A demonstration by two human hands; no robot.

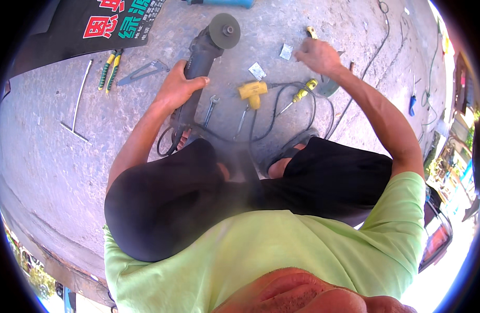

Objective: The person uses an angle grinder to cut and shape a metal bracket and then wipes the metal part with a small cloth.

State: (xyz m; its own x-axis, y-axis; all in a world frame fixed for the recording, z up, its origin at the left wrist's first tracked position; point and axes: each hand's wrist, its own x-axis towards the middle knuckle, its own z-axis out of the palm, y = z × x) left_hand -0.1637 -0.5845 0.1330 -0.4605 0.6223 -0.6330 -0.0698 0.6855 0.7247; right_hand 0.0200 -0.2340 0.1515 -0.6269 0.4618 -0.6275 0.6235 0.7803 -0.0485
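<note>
My left hand [182, 88] grips the dark body of an angle grinder [198, 65] with a grey disc [224, 31] at its upper end and a cord trailing from the lower end. My right hand [318, 57] is curled low over the floor at upper right, just below a small yellow-handled tool [312, 32]; whatever its fingers hold is unclear. A curved grey metal piece [328, 88] lies partly under that arm. Between my hands are two small silvery packets [257, 71], a yellow plug connector [253, 91], a yellow screwdriver [304, 91] and a spanner [211, 112].
A dark lettered board [57, 36] lies at upper left, near green-yellow pliers [109, 70], a grey flat tool [141, 74] and a T-wrench [78, 115]. A blue object [219, 2] is at the top, a blue screwdriver [413, 101] at right. Cables loop across the concrete [42, 172].
</note>
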